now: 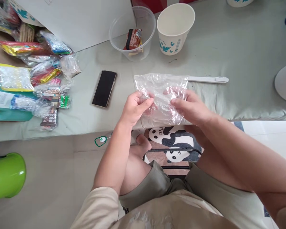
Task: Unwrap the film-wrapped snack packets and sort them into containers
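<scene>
Currently pinching a bag (160, 83) at the near edge of the desk (228, 105), one side in the left hand (133, 108) and the other in the right hand (192, 106), thumbs on top and fingers showing through the film beneath. Could easily split or stretch such thin film by drawing both hands apart too hard. Could also lose one side, judging by the slick, crinkled plastic and light pinch, and drop the bag over the edge, so near to the lap. Might nudge the white stick (211, 79) with a careless shift of the right hand, given its place against the bag's far right corner. As for containers, cannot tell of anything inside the bag, through so much glare. Farther back, in a clear tub (147, 38): a brown packet (134, 38) and a bit of yellow wrapper, plainly visible. Just beside the tub, in a paper cup (173, 43): pale inner wall on view, bottom hard to make out. At the top edge, cut off by the view, another cup (239, 2), contents out of sight. Heaped at the left, well beyond a phone (104, 89): wrapped snacks (45, 74). Down on the floor, a green bin (9, 178), contents likewise out of sight.
</scene>
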The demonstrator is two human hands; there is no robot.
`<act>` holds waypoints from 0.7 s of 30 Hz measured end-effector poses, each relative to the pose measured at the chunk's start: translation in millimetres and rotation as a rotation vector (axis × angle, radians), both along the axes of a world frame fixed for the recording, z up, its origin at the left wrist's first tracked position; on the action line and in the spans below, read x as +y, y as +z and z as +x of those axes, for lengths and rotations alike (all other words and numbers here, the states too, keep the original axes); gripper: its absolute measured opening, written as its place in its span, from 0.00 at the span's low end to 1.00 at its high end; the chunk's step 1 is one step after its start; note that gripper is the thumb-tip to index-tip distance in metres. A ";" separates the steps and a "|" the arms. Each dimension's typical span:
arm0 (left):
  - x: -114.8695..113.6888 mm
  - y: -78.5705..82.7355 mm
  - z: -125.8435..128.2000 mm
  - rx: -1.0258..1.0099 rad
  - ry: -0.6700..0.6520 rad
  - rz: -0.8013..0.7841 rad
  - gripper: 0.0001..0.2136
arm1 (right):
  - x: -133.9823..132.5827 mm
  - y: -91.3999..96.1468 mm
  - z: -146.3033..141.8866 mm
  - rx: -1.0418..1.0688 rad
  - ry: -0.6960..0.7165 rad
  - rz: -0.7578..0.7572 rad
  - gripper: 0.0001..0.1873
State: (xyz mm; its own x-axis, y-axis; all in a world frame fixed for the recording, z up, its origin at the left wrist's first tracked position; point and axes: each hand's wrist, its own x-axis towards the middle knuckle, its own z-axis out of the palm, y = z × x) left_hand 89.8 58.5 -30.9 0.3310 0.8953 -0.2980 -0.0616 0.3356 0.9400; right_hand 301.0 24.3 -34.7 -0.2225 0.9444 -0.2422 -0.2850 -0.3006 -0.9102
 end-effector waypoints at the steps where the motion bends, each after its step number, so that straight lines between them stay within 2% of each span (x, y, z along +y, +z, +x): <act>1: -0.6 0.6 -1.1 0.014 -0.009 0.010 0.20 | 0.1 -0.9 0.6 -0.047 0.001 0.023 0.21; 4: -1.1 1.3 -3.2 -0.012 0.008 0.030 0.15 | 1.2 -2.0 1.5 -0.113 -0.053 0.087 0.17; 8: 1.0 3.1 -2.6 -0.082 0.087 0.031 0.09 | 3.3 -1.0 0.0 -0.045 -0.108 0.102 0.15; 11: 4.7 5.3 -2.7 -0.090 0.121 -0.006 0.08 | 3.0 1.7 -0.1 -0.035 -0.179 0.105 0.12; 14: 9.4 4.2 -4.5 -0.087 0.097 -0.042 0.10 | 0.7 5.2 3.7 -0.086 -0.170 0.111 0.16; 17: 12.2 -1.3 -6.5 -0.016 0.080 -0.029 0.11 | -0.8 5.5 10.1 -0.253 -0.115 0.174 0.22; 19: 11.9 -5.0 -7.6 0.060 0.099 0.067 0.11 | -0.1 3.6 13.9 -0.441 -0.069 0.238 0.18; 21: 9.6 -6.1 -8.6 0.108 0.100 0.189 0.14 | 1.7 2.2 16.7 -0.572 -0.109 0.291 0.10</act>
State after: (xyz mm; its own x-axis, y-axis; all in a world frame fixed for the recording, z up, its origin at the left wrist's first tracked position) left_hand 81.2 68.0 -37.0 0.2136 0.9652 -0.1510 0.0182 0.1506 0.9884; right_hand 317.7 26.0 -32.5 -0.0335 0.9991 -0.0248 0.2536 -0.0155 -0.9672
